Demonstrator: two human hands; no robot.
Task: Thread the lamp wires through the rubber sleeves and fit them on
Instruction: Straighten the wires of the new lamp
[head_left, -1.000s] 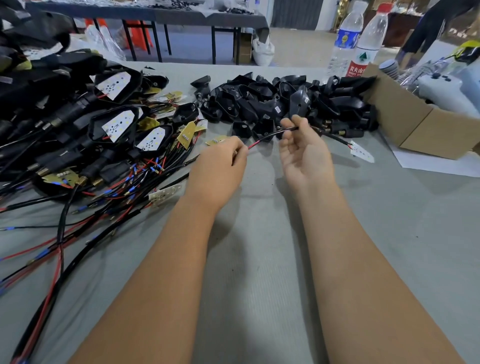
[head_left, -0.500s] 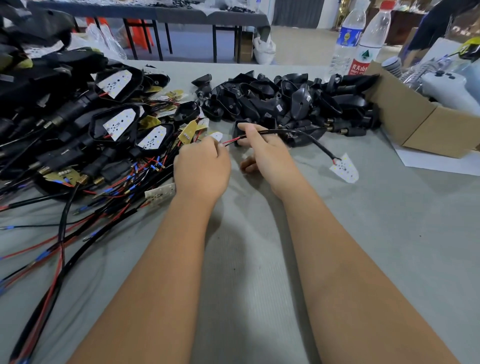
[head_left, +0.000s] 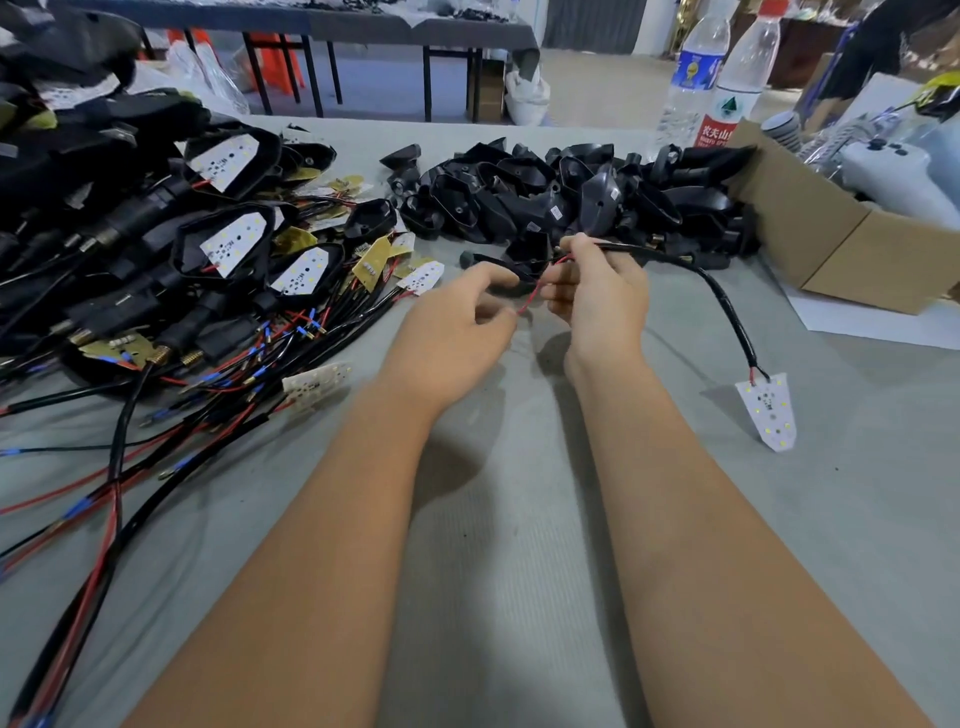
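Directly behind your hands, a pile of black rubber sleeves (head_left: 571, 202) crowds the table (head_left: 519, 571). Your right hand (head_left: 597, 291) grips the black lamp cable (head_left: 727, 312); your left hand (head_left: 457, 327) pinches its red wire (head_left: 537, 291) between them.

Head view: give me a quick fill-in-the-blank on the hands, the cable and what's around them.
1. The right hand grips a black ____.
2. The LED board at the cable's far end is coloured ____.
3. The cardboard box sits on the person's ____ side.
4. Behind the box stand ____ plastic bottles.

Missing: cable; white; right; two
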